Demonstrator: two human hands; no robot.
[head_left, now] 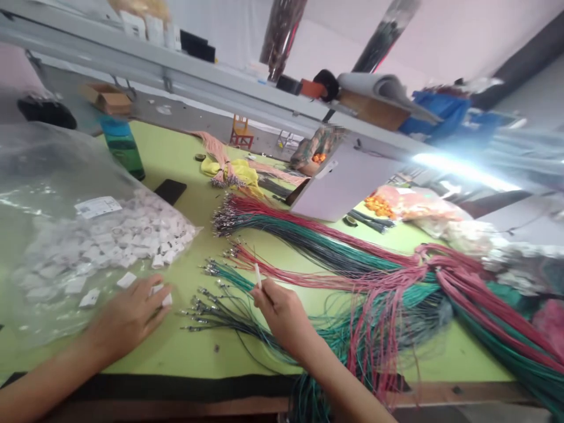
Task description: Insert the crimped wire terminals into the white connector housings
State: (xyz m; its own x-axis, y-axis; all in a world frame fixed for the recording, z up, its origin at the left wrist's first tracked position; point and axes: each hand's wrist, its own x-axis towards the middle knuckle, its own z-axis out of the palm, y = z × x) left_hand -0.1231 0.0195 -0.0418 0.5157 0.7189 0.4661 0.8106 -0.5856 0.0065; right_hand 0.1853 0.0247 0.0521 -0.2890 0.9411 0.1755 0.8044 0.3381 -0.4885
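My left hand (pixel 130 314) rests on the green table (pixel 185 170) at the mouth of a clear plastic bag (pixel 66 235) full of small white connector housings, its fingers curled over one white housing (pixel 166 298). My right hand (pixel 282 314) is pinched on a thin white piece (pixel 258 275) that sticks up from the fingers, just above the metal-tipped ends of the green wires (pixel 220 276). Bundles of red wires (pixel 308 229) and dark green wires fan out to the right.
A green bottle (pixel 123 147) and a black phone (pixel 170 191) lie beyond the bag. Pink wires on a yellow cloth (pixel 233 170), a white box (pixel 339 185), orange parts in bags (pixel 396 205) and a metal rail (pixel 198 79) stand farther back.
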